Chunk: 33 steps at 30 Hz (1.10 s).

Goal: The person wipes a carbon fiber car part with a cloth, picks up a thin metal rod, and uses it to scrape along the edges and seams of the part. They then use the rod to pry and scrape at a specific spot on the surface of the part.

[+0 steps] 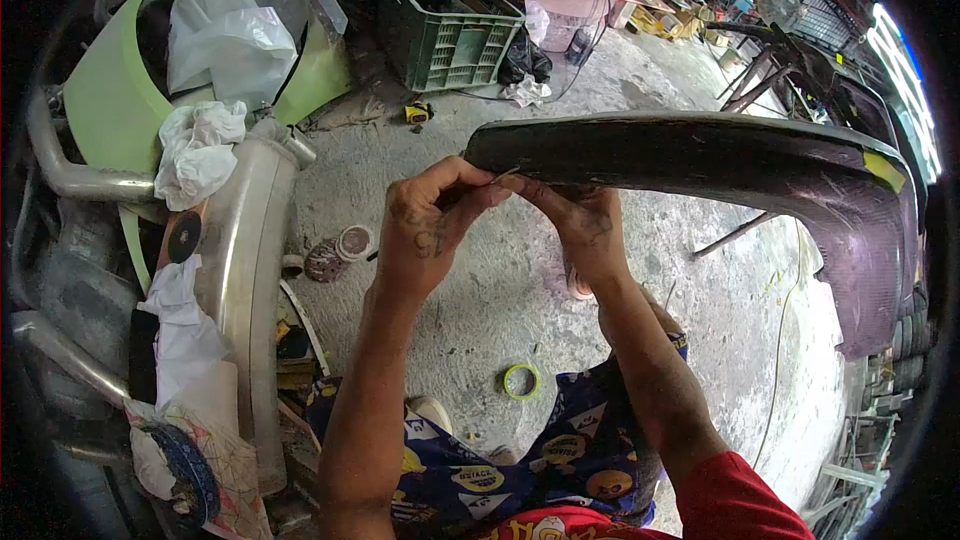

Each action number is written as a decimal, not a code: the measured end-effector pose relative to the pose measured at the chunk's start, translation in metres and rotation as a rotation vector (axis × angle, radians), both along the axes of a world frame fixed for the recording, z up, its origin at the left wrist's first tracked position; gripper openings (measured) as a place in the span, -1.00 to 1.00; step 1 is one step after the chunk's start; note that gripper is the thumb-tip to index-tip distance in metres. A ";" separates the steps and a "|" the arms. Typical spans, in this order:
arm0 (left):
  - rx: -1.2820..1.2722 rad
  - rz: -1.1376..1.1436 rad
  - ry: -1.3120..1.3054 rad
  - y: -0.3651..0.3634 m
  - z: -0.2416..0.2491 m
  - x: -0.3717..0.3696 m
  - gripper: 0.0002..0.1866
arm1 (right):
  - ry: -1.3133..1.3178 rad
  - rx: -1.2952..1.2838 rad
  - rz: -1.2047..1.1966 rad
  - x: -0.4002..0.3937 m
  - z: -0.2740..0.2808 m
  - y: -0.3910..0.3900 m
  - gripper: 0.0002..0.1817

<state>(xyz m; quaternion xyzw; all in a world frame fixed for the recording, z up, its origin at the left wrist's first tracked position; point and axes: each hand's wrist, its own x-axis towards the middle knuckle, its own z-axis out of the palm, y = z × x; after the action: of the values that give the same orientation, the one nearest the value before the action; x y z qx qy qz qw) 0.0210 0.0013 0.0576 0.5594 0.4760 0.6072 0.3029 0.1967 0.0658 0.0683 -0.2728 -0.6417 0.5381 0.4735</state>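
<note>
A long black car bumper point(640, 150), scuffed and dusty, stretches from the middle of the view to the right, where it curves down. At its left end, my left hand point(425, 225) pinches a thin pale strip point(507, 172) between thumb and index finger, against the lower corner. My right hand point(587, 230) grips the bumper's lower edge close beside it, thumb toward the strip and the other fingers partly hidden behind the bumper. The two thumbs almost meet. A piece of yellow tape point(884, 171) sticks to the bumper's far right end.
On the floor point(450, 330) lie a yellow-green tape roll point(521, 381), a tub point(354, 243) and a small yellow object point(418, 114). A metal muffler point(240, 290) and light-green body panel point(115, 90) stand left. A green crate point(455, 45) is behind; a stand leg point(735, 235) is under the bumper.
</note>
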 end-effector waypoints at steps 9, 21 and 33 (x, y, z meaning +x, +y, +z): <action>0.006 0.085 0.037 0.001 0.002 0.003 -0.76 | -0.050 -0.023 0.035 0.004 -0.002 0.001 -0.72; -0.101 -0.040 0.163 -0.011 0.008 -0.007 -0.71 | -0.066 -0.048 0.045 0.006 0.003 -0.001 -0.73; -0.104 -0.065 0.108 -0.005 -0.001 0.004 -0.74 | -0.083 -0.049 -0.046 0.002 -0.005 0.002 -0.73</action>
<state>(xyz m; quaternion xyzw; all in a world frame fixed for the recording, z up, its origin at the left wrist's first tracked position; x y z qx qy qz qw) 0.0246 -0.0037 0.0562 0.5899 0.5043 0.5405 0.3249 0.1989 0.0676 0.0632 -0.3213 -0.6409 0.5309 0.4519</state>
